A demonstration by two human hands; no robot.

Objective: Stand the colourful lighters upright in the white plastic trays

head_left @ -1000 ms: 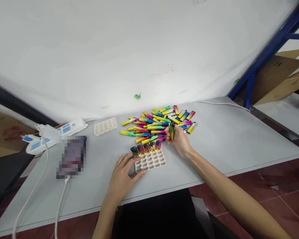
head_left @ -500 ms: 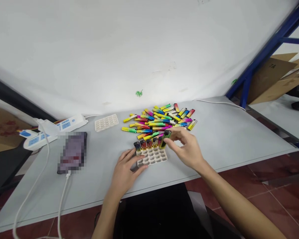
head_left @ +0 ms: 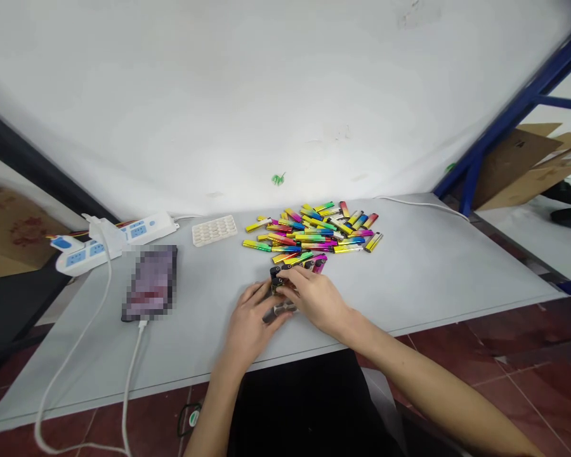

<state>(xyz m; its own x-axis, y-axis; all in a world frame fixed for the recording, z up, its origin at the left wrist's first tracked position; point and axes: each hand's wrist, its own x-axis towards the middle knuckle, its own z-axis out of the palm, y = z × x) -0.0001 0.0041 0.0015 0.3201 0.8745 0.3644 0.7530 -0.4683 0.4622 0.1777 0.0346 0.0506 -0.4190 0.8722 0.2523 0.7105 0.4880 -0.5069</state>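
Observation:
My right hand (head_left: 318, 301) pinches a lighter (head_left: 276, 282) by its black top, over the left part of a white honeycomb tray (head_left: 285, 309). Behind my fingers stands a row of lighters (head_left: 309, 265) upright along the tray's far edge, partly covered by the hand. My left hand (head_left: 250, 324) grips the tray's left side, its thumb near the front edge and its fingers reaching over the cells. Most of the tray is hidden by both hands. Just beyond lies a heap of shiny multicoloured lighters (head_left: 314, 231).
A second honeycomb tray (head_left: 214, 230) lies at the back left. Left of it are a power strip (head_left: 117, 244) and a blurred phone (head_left: 152, 279) on a white charging cable (head_left: 132, 374). A white wall rises behind the grey table (head_left: 433, 266). Cardboard boxes (head_left: 518, 165) stand beyond the blue frame at right.
My right hand has carried the lighter left and down, from the tray's right end to its left part near my left hand. The left hand stays at the tray. The view has shifted slightly.

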